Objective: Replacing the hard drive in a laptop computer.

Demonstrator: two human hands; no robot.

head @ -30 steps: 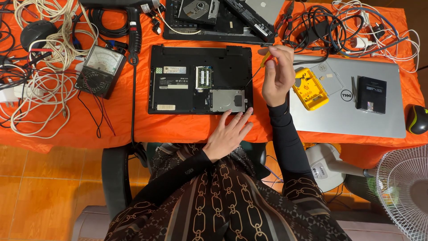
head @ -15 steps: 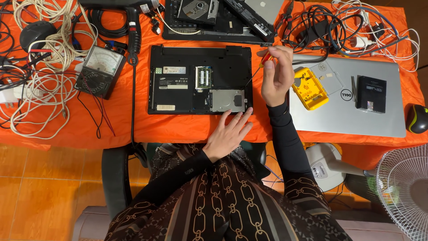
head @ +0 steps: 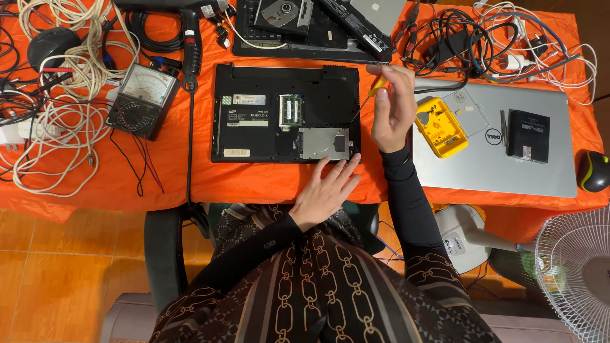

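Note:
A black laptop point(head: 254, 127) lies upside down on the orange table cloth point(head: 178, 178), its bottom panel off, with a green memory module point(head: 291, 111) and a silver drive point(head: 323, 143) exposed. My right hand point(head: 393, 109) grips a small screwdriver point(head: 372, 90) with a yellow and red handle; its tip points down at the laptop's right edge. My left hand point(head: 325, 192) rests flat, fingers spread, on the cloth at the laptop's front right corner, fingertips touching its edge.
A silver closed laptop point(head: 540, 168) to the right carries a yellow screw box point(head: 440, 127) and a black drive point(head: 528, 136). An analogue multimeter point(head: 141, 100) and coiled white cables point(head: 51, 127) lie left. Cable tangles and parts sit at the back, a fan point(head: 575, 273) at lower right.
My right hand with the screwdriver has barely shifted over the laptop's right edge. My left hand stays put.

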